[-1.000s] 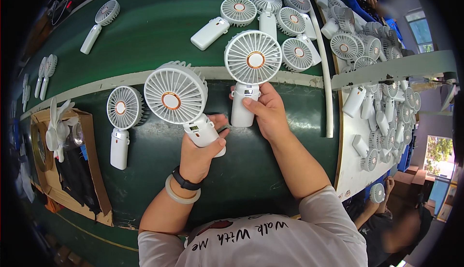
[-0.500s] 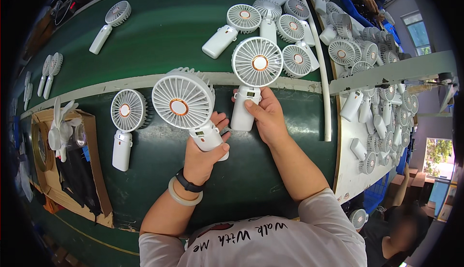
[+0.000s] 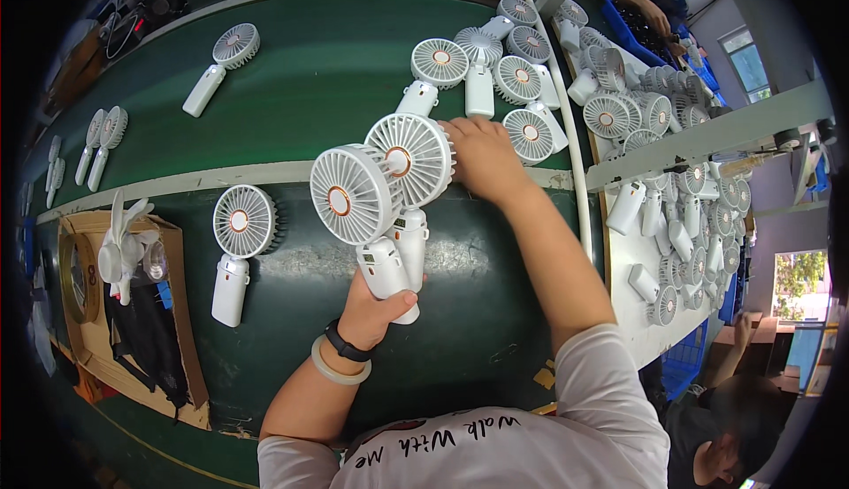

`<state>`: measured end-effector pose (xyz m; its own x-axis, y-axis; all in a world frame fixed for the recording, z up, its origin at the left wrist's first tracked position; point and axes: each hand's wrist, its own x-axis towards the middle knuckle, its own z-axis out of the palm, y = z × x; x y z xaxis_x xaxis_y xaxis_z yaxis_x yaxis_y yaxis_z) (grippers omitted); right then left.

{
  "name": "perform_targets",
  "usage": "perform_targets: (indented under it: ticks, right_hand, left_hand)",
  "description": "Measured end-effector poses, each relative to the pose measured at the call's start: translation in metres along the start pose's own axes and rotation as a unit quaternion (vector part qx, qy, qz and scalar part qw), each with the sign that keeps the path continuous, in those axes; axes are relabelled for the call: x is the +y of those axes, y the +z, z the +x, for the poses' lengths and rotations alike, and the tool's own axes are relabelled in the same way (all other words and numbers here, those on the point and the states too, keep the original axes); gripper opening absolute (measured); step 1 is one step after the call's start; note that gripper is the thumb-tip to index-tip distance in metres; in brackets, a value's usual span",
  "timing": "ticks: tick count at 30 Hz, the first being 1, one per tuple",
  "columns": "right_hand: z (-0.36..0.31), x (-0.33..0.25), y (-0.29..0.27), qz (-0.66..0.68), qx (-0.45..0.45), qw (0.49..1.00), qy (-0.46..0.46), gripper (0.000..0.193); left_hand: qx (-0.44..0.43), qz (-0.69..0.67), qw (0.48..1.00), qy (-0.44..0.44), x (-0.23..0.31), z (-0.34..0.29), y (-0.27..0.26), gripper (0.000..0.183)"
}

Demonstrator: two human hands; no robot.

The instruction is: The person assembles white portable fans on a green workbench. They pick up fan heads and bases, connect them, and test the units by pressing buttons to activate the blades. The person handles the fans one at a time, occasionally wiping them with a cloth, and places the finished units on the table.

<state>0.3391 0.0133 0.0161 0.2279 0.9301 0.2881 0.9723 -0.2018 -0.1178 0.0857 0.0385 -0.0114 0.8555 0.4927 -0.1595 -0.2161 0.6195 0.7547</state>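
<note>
My left hand [image 3: 376,309] is closed around the handles of two white handheld fans. The nearer fan [image 3: 352,195] overlaps the other held fan [image 3: 412,160], and both heads point up. My right hand [image 3: 485,157] reaches over the green work surface, back upward. Its fingertips lie close to the handle of a lying fan [image 3: 439,63], partly hidden behind a held fan head, so I cannot tell whether they grip it. Beyond it, several more fans lie clustered, one with its ribbed back [image 3: 478,45] up. A single fan [image 3: 243,222] lies left of my left hand.
A pale rail [image 3: 177,181] crosses the green surface, and a white pipe [image 3: 573,126] runs along its right side. Many fans cover the white side table [image 3: 641,330]. An open cardboard box [image 3: 190,312] stands at left. Other people work at right, one with a hand [image 3: 654,19] over a blue crate.
The fan from my right hand is now in my left hand beside the first. My right hand has moved away toward the far fans. One lying fan's handle has swung to point more toward me.
</note>
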Motion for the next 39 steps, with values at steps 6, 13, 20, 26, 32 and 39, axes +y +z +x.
perform_targets:
  ticks: [6, 13, 20, 26, 32, 39]
  right_hand:
    - [-0.025, -0.02, -0.048, 0.086, -0.129, 0.983, -0.102, 0.044]
    - [-0.127, -0.047, -0.07, 0.113, -0.142, 0.983, -0.04, 0.043]
    - [-0.168, -0.034, -0.043, -0.036, 0.004, 0.959, 0.279, 0.064]
    - [-0.139, -0.021, -0.04, 0.704, -0.012, 0.66, 0.263, 0.05]
    - [-0.082, -0.049, -0.043, 0.925, 0.003, 0.334, 0.178, 0.051]
    - [-0.087, -0.06, -0.01, 0.95, -0.063, 0.288, 0.104, 0.089]
  left_hand:
    - [-0.027, -0.027, 0.999, -0.012, 0.002, -0.001, -0.003, 0.079]
    - [-0.037, -0.039, 0.998, -0.034, 0.005, -0.001, -0.001, 0.083]
    - [-0.054, 0.015, 0.998, -0.03, -0.001, -0.002, -0.002, 0.082]
    - [-0.052, 0.011, 0.998, -0.036, -0.001, -0.003, -0.004, 0.081]
    - [-0.015, 0.004, 1.0, -0.008, 0.001, -0.002, -0.003, 0.082]
    - [-0.007, -0.001, 1.0, -0.018, 0.002, -0.001, -0.003, 0.083]
